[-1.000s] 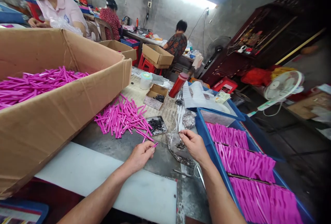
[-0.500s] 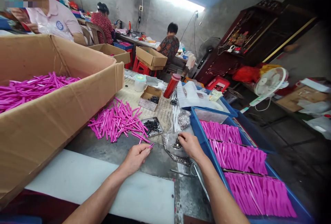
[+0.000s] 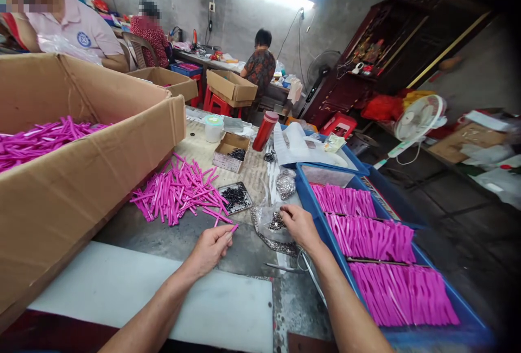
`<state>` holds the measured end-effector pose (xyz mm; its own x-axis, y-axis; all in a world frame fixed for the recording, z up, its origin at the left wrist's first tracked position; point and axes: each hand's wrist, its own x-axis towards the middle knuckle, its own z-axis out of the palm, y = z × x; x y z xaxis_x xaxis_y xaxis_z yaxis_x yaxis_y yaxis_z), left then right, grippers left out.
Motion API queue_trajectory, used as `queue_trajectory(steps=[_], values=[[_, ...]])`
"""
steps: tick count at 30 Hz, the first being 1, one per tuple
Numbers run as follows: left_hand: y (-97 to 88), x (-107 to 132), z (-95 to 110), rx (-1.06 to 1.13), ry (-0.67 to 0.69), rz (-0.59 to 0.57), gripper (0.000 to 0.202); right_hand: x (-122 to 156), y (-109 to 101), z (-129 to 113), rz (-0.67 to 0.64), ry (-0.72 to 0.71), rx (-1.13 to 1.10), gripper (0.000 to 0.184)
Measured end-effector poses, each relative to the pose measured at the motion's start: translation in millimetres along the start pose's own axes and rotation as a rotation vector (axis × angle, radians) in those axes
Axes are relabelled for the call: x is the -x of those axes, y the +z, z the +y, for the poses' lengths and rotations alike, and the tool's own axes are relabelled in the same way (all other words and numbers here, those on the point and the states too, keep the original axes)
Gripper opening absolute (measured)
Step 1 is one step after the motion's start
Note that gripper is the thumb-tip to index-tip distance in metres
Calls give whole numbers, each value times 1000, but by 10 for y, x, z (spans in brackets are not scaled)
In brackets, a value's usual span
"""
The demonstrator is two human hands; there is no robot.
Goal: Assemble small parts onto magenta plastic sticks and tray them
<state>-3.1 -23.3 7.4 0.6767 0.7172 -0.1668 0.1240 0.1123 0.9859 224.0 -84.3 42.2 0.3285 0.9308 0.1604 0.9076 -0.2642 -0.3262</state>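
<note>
My left hand (image 3: 209, 248) is closed around one pink plastic stick (image 3: 233, 228), whose tip pokes out past my fingers. My right hand (image 3: 299, 224) reaches into a clear plastic bag (image 3: 272, 225) of small dark metal parts, fingers pinched at the bag's mouth. A loose heap of pink sticks (image 3: 177, 191) lies on the table just beyond my left hand. A small metal tray of dark parts (image 3: 234, 197) sits beside that heap. To my right, a blue bin (image 3: 325, 228) holds neat rows of pink sticks (image 3: 366, 236).
A big cardboard box (image 3: 81, 168) with more pink sticks fills the left. A white board (image 3: 163, 296) lies at the table's near edge. A small carton (image 3: 230, 152), white cup (image 3: 213, 127) and red bottle (image 3: 264, 131) stand farther back. Other people sit at tables behind. A fan (image 3: 415, 119) stands right.
My head has shifted, so the whole scene slid slightly left and down. My right hand stays at the bag, my left hand keeps its pink stick.
</note>
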Motion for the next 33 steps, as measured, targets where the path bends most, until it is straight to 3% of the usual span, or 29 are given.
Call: queue_trajectory(steps=[5,11,15,23,29,33], values=[[3,0,23,-14,-3,-4,25,20,14,19,41,4,-46,22],[-4,-3,-7,-57,-3,18,31,212,-99,-14,278,82,-252,21],[2,-9,-15,-70,-2,9,31,452,-148,-32,236,117,-337,18],[-2,-8,-23,-89,0,44,30,838,-63,-55,64,62,-289,17],[0,0,8,-84,1,30,30,627,-167,-104,194,28,-278,18],[3,2,31,-62,-7,31,29,285,-210,-128,110,-17,-108,20]])
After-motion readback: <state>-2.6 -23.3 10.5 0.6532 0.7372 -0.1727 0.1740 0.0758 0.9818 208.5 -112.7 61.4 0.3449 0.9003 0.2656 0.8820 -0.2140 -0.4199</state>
